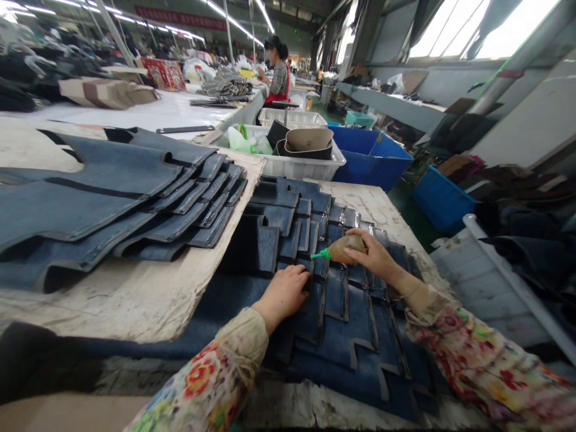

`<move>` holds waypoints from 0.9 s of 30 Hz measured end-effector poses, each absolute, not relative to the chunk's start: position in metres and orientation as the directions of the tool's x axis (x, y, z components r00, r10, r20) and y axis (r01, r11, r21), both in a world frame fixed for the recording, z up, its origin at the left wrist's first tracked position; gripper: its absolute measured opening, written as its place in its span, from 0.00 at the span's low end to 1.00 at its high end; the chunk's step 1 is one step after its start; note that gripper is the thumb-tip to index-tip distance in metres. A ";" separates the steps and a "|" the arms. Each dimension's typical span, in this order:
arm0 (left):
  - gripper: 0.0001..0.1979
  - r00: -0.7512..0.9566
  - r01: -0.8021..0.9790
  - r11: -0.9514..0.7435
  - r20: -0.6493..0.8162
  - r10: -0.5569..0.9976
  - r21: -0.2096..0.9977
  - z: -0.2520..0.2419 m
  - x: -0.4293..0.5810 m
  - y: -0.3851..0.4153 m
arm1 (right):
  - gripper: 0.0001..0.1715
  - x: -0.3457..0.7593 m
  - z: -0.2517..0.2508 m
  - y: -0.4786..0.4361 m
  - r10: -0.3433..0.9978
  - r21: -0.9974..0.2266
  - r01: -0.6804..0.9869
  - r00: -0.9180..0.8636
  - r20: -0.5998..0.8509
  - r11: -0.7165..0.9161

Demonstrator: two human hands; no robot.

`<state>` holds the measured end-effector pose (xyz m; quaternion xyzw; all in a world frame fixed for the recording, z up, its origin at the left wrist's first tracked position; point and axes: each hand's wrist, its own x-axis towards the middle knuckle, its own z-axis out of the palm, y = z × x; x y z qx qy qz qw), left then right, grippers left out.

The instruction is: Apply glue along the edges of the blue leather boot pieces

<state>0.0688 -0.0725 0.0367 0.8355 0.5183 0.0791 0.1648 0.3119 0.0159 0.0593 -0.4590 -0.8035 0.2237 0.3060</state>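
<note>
The right hand (375, 258) had its grip closed around a small amber squeeze bottle (346, 248). It held the bottle on its side just above the far part of the overlapped dark blue pieces (355, 324), which lay in a shingled row on the stained surface (382, 207). The bottle's green nozzle (320, 254) pointed left along that row, close to the edge of one piece; whether it touched could not be told. The left hand (283, 294) lay flat on the same row, just left of the nozzle. Its grip was open, its fingers pressed down on a piece and clasped nothing. Both arms wore floral sleeves (472, 354). Left of the row, on a raised pale board (148, 294), lay a second fanned stack of blue pieces (112, 198). Beyond the row stood a white crate (297, 165) holding curled strips, with a blue bin (373, 159) beside it. Far beyond the row, another person (279, 75) stood at a long white table.
</note>
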 end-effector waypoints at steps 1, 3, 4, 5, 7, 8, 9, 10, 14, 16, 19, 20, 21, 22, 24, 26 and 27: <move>0.19 0.455 0.836 -0.414 -0.034 0.890 0.361 0.038 0.068 -0.072 | 0.25 0.311 0.059 0.015 0.867 -0.628 0.602 -0.394 0.304 0.493; 0.17 0.448 0.832 -0.409 -0.022 0.894 0.375 0.040 0.067 -0.071 | 0.24 0.311 0.058 0.011 0.856 -0.613 0.601 -0.415 0.309 0.513; 0.17 0.432 0.835 -0.396 -0.009 0.902 0.383 0.041 0.065 -0.070 | 0.24 0.311 0.059 0.008 0.855 -0.614 0.601 -0.428 0.292 0.511; 0.17 0.406 0.841 -0.377 0.008 0.914 0.388 0.043 0.064 -0.069 | 0.24 0.311 0.059 0.005 0.858 -0.622 0.603 -0.442 0.262 0.500; 0.18 0.341 0.861 -0.328 0.036 0.939 0.388 0.045 0.059 -0.066 | 0.24 0.313 0.059 -0.002 0.866 -0.643 0.607 -0.460 0.194 0.467; 0.18 0.310 0.874 -0.301 0.039 0.950 0.380 0.046 0.056 -0.065 | 0.25 0.313 0.059 -0.004 0.872 -0.654 0.608 -0.456 0.177 0.450; 0.19 0.284 0.888 -0.275 0.030 0.958 0.369 0.046 0.054 -0.063 | 0.25 0.313 0.059 -0.005 0.880 -0.663 0.608 -0.440 0.176 0.437; 0.20 0.263 0.900 -0.250 0.013 0.965 0.357 0.046 0.051 -0.063 | 0.25 0.313 0.058 -0.006 0.888 -0.667 0.608 -0.417 0.192 0.430; 0.24 0.236 0.921 -0.206 -0.052 0.970 0.331 0.043 0.046 -0.062 | 0.25 0.310 0.056 -0.011 0.897 -0.660 0.615 -0.371 0.241 0.432; 0.24 0.243 0.920 -0.212 -0.056 0.969 0.330 0.042 0.045 -0.062 | 0.25 0.309 0.055 -0.019 0.894 -0.670 0.614 -0.410 0.182 0.417; 0.23 0.258 0.921 -0.231 -0.045 0.965 0.313 0.041 0.046 -0.062 | 0.25 0.308 0.056 -0.034 0.877 -0.692 0.608 -0.473 0.078 0.390; 0.23 0.262 0.921 -0.237 -0.041 0.964 0.309 0.041 0.046 -0.061 | 0.25 0.308 0.057 -0.038 0.876 -0.697 0.606 -0.477 0.067 0.384; 0.23 0.265 0.921 -0.241 -0.038 0.963 0.306 0.041 0.046 -0.061 | 0.25 0.308 0.057 -0.041 0.880 -0.702 0.604 -0.469 0.072 0.379; 0.23 0.266 0.921 -0.243 -0.037 0.963 0.304 0.040 0.047 -0.061 | 0.25 0.308 0.058 -0.043 0.888 -0.703 0.603 -0.451 0.087 0.376; 0.22 0.268 0.921 -0.245 -0.037 0.963 0.303 0.040 0.047 -0.061 | 0.25 0.307 0.058 -0.045 0.899 -0.701 0.605 -0.421 0.122 0.378; 0.22 0.272 0.920 -0.248 -0.037 0.962 0.302 0.041 0.046 -0.062 | 0.25 0.307 0.058 -0.048 0.891 -0.697 0.604 -0.439 0.115 0.387; 0.22 0.274 0.920 -0.251 -0.038 0.961 0.302 0.041 0.046 -0.062 | 0.25 0.307 0.058 -0.050 0.881 -0.698 0.600 -0.464 0.094 0.390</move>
